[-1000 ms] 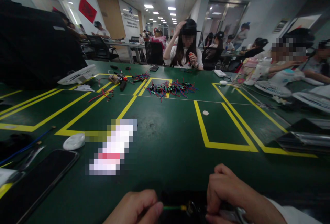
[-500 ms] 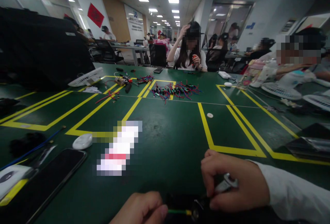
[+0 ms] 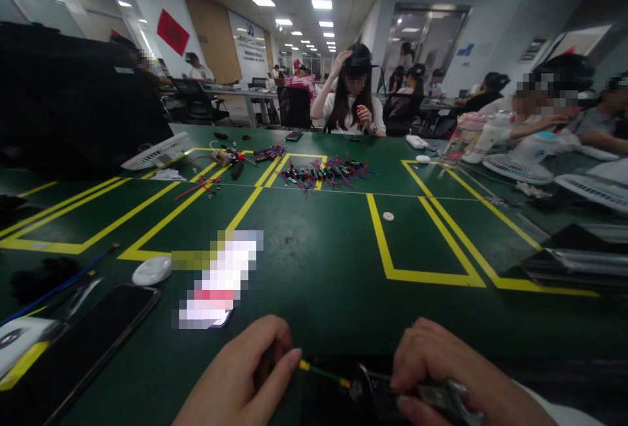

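At the bottom edge my left hand (image 3: 245,380) pinches one end of a thin green wire (image 3: 321,373) with yellow tips. My right hand (image 3: 451,377) is closed around a metal tool (image 3: 432,396), a stripper or plier, whose jaws meet the wire's other end. Under both hands lies a dark object (image 3: 333,400), partly hidden. All of this rests low over the green table (image 3: 324,269).
A black phone (image 3: 83,347) and a white round disc (image 3: 151,270) lie at the left, beside a blurred card. A pile of red and blue wired parts (image 3: 324,171) lies mid-table. Yellow tape lines mark boxes. Small fans stand left and right. People sit across and at the right.
My left hand has risen into view and tilted the wire. My right hand has dropped back toward the bottom edge, and the tool now lies flat.
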Demonstrator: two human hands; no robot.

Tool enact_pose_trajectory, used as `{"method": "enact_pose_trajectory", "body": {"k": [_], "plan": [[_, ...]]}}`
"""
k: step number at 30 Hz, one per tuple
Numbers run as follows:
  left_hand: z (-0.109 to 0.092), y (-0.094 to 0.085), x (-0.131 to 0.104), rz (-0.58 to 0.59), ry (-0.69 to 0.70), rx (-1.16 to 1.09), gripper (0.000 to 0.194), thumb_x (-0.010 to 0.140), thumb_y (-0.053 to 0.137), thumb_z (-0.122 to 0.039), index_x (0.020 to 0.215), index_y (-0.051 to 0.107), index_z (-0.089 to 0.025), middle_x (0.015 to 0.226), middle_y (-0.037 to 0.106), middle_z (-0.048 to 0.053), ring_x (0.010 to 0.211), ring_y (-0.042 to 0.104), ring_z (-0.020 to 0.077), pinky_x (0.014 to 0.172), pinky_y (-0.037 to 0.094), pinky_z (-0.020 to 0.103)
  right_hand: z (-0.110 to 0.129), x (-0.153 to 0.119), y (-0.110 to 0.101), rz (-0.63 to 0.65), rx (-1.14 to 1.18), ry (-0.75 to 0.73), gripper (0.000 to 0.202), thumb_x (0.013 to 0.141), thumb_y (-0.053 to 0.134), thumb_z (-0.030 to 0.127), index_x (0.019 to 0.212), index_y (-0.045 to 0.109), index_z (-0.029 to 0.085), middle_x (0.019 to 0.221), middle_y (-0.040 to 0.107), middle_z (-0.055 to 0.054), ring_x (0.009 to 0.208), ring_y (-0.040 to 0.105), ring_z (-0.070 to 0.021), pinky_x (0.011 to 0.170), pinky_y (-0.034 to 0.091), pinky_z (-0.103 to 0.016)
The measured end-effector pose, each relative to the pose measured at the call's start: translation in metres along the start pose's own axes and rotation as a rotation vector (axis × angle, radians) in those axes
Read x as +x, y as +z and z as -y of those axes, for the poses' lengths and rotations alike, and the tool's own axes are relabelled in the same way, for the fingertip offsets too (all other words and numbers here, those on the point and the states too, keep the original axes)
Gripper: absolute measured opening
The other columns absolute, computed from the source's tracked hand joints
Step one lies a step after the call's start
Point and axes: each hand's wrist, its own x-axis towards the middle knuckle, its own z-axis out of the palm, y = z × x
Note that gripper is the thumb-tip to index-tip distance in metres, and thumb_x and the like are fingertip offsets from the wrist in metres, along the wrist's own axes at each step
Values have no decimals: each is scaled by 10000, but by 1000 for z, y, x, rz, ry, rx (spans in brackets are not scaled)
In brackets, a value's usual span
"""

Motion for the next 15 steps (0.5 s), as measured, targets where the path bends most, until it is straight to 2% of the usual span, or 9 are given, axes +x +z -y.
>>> {"method": "enact_pose_trajectory", "body": {"k": [3, 6, 7, 11, 13, 15], "plan": [[-2, 4, -1, 15, 2, -43, 168, 966, 447, -366, 994, 535, -226, 958, 611, 8, 810, 586, 182, 723, 433, 276, -4, -4, 10, 7, -60, 36, 75, 787, 542, 145, 774, 548, 218, 756, 610, -40, 628, 557, -184, 547, 475, -288], [-3, 10, -3, 9, -13, -57, 180, 944, 479, -337, 1093, 529, -248, 1001, 618, 5, 830, 589, 189, 748, 437, 286, -10, -7, 19, -43, -114, 8, 58, 796, 557, 162, 815, 558, 217, 781, 629, -40, 684, 581, -201, 600, 479, -309], [-2, 12, -5, 13, -3, -73, 235, 921, 515, -350, 1138, 514, -258, 1015, 616, 5, 824, 587, 191, 733, 439, 283, -11, -7, 21, -62, -128, -5, 57, 797, 561, 165, 818, 560, 217, 782, 636, -39, 692, 585, -204, 606, 477, -311], [6, 12, -14, 70, 44, -200, 684, 705, 751, -372, 1289, 402, -293, 1084, 602, 16, 831, 578, 220, 718, 438, 288, -13, -6, 24, -61, -130, -9, 88, 781, 594, 154, 772, 543, 225, 746, 629, -21, 632, 566, -173, 557, 442, -263], [10, 12, -16, 89, 8, -228, 734, 665, 782, -330, 1286, 393, -286, 1042, 606, 17, 846, 568, 231, 743, 430, 300, -13, -6, 25, -51, -128, -34, 102, 777, 603, 150, 762, 535, 226, 733, 628, -16, 625, 560, -165, 553, 431, -250], [13, 11, -16, 102, -13, -255, 679, 676, 774, -316, 1253, 419, -273, 1001, 601, 10, 849, 557, 227, 744, 419, 296, -12, -6, 26, -43, -132, -64, 110, 773, 592, 137, 746, 526, 221, 712, 623, -16, 619, 555, -164, 550, 424, -246]]}}
